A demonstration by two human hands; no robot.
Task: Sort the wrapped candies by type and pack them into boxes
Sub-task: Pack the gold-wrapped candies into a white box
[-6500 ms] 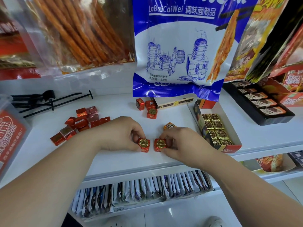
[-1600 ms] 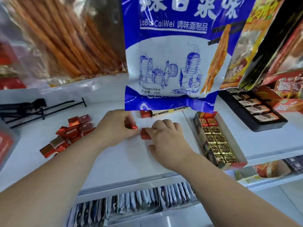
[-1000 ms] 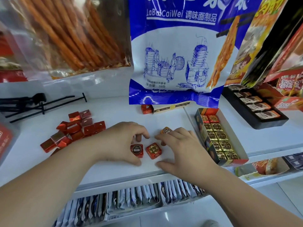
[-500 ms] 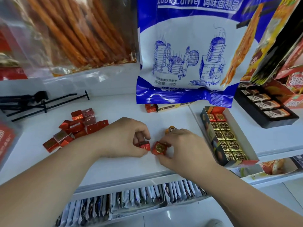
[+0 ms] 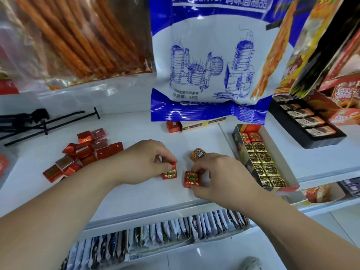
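My left hand [image 5: 144,162] pinches the left candy [image 5: 169,173] between thumb and curled fingertips, tipped up a little off the shelf [image 5: 136,193]; my right hand [image 5: 220,174] pinches the right candy [image 5: 191,179] the same way, seal side up, and this one sits flat on the shelf. The two are close but apart. Both are red with a gold seal.

An orange candy [image 5: 197,154] lies just behind my right fingers, touching or nearly so; lifting carelessly, I could flick it away. The foil looks slick and the pieces are small, so a pinch on a corner may squirt one loose; the shelf's front edge is near, and a dropped piece could fall among the packets below.

The box [image 5: 272,145] is to my right, with two red pieces at its far end and gold ones filling the rest; I see little free room. Forcing these in could buckle the rows. The bag [image 5: 204,75] hangs low near that far end; my hand may brush it. The pile [image 5: 85,152] at my left is red too, so a wrong sort is possible.
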